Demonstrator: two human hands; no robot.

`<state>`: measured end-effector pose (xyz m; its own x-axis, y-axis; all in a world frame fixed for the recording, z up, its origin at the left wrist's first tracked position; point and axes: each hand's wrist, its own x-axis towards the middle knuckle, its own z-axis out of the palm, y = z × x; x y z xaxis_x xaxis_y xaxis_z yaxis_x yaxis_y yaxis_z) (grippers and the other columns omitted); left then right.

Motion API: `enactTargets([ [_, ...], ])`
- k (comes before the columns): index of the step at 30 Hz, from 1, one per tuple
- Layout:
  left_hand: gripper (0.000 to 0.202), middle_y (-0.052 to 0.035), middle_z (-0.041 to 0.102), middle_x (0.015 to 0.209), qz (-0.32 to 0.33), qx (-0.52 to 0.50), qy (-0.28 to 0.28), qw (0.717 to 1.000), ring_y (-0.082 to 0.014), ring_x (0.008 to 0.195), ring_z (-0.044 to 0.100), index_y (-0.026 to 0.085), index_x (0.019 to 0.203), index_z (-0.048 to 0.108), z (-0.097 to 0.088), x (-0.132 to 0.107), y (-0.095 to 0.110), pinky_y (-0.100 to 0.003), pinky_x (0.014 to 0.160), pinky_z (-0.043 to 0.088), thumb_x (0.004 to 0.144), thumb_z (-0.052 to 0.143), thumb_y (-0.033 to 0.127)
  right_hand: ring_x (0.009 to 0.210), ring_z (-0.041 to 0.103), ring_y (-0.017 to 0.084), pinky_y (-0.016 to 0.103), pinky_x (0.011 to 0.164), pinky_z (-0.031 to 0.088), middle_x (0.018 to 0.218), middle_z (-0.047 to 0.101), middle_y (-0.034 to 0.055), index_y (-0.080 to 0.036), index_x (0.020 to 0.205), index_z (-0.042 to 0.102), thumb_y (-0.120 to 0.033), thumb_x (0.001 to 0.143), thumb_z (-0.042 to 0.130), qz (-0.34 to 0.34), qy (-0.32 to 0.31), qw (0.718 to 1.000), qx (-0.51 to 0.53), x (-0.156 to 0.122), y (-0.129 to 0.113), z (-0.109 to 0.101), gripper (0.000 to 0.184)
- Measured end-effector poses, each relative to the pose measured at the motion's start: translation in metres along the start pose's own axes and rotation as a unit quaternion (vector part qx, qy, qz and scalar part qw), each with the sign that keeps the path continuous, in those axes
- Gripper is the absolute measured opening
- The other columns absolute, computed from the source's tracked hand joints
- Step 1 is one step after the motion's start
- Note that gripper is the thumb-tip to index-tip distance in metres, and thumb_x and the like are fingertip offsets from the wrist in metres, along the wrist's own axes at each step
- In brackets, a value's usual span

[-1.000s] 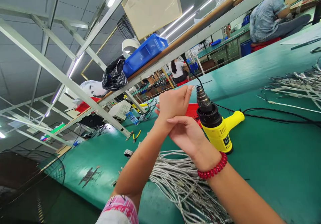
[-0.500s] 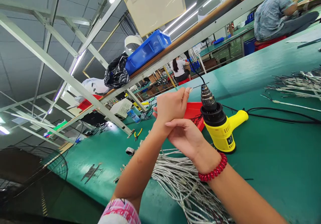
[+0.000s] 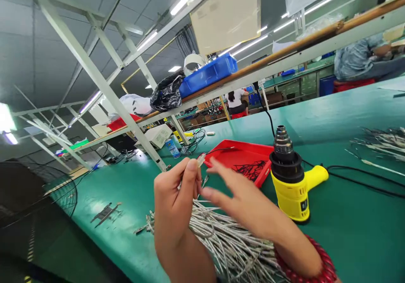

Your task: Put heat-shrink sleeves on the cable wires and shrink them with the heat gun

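Note:
My left hand (image 3: 179, 194) is closed, thumb and fingers pinching a cable end with a small clear tip (image 3: 201, 159). A thin black wire (image 3: 218, 149) sticks out beyond it to the right. My right hand (image 3: 243, 194), with a red bead bracelet (image 3: 311, 259) at its wrist, has its fingers apart close beside the left fingertips. Nothing shows in its grasp. Under both hands lies a bundle of grey braided cables (image 3: 234, 243). A yellow heat gun (image 3: 289, 186) stands nozzle up to the right of my right hand.
Behind the hands sits a red tray (image 3: 265, 148) with short black pieces (image 3: 251, 170). More cables (image 3: 384, 143) lie at the right on the green table (image 3: 354, 232). A shelf above carries a blue bin (image 3: 209, 75). Two people sit farther back.
Both hands have drawn back from the heat gun nozzle, down and to the left, with the cable end. My right hand has left my left wrist and opened. The view has shifted.

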<state>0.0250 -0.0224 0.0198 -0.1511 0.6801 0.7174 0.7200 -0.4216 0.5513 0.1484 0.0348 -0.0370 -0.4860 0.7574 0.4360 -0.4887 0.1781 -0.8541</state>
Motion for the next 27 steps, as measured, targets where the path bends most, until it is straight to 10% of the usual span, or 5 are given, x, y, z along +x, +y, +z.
enactTargets([
  [3, 0.043, 0.0039, 0.048, 0.051, -0.039, -0.058, 0.044, 0.997, -0.0081, 0.045, 0.047, 0.018, 0.063, 0.051, 0.007, -0.013, -0.005, -0.022, 0.046, 0.036, 0.1, 0.042, 0.04, 0.129, 0.048, 0.028, 0.048, 0.114, 0.028, 0.134, 0.058, 0.0044, -0.032, 0.128, 0.06, -0.046, 0.076, 0.075, -0.059, 0.117, 0.986, -0.105, 0.009, -0.003, -0.012, 0.057],
  [9, 0.042, 0.0034, 0.047, 0.051, -0.046, -0.113, -0.015, 0.992, -0.0091, 0.048, 0.051, 0.019, 0.065, 0.049, 0.024, -0.02, -0.002, -0.021, 0.049, 0.04, 0.101, 0.039, 0.039, 0.095, 0.066, 0.017, 0.03, 0.087, 0.053, 0.098, 0.073, 0.0004, -0.032, 0.095, 0.075, -0.031, 0.079, 0.076, -0.122, 0.048, 0.991, 0.019, 0.016, -0.001, -0.011, 0.016],
  [14, 0.037, 0.004, 0.047, 0.054, -0.029, -0.115, -0.023, 0.993, -0.0074, 0.047, 0.045, 0.019, 0.065, 0.048, 0.028, -0.023, 0.002, -0.02, 0.047, 0.036, 0.099, 0.046, 0.031, 0.061, 0.059, 0.013, 0.022, 0.044, 0.048, 0.08, 0.068, 0.002, -0.026, 0.077, 0.076, -0.027, 0.075, 0.078, -0.099, 0.017, 0.988, 0.12, 0.013, -0.003, -0.004, 0.003],
  [22, 0.037, 0.0049, 0.048, 0.05, 0.025, -0.139, -0.067, 0.988, -0.0075, 0.044, 0.047, 0.019, 0.066, 0.05, 0.026, -0.028, 0.013, -0.023, 0.049, 0.037, 0.101, 0.041, 0.028, 0.066, 0.062, 0.015, 0.025, 0.05, 0.052, 0.085, 0.067, 0.0029, -0.027, 0.079, 0.076, -0.023, 0.075, 0.078, -0.11, -0.034, 0.985, 0.126, 0.005, -0.014, -0.012, 0.006],
  [27, 0.037, 0.0045, 0.046, 0.048, 0.057, -0.06, -0.001, 0.997, -0.0081, 0.044, 0.046, 0.02, 0.065, 0.054, 0.031, -0.029, 0.016, -0.024, 0.051, 0.036, 0.1, 0.044, 0.027, 0.066, 0.061, 0.013, 0.024, 0.051, 0.051, 0.084, 0.068, 0.0024, -0.03, 0.08, 0.077, -0.023, 0.08, 0.074, -0.12, -0.036, 0.988, 0.086, 0.001, -0.024, -0.019, 0.008],
])
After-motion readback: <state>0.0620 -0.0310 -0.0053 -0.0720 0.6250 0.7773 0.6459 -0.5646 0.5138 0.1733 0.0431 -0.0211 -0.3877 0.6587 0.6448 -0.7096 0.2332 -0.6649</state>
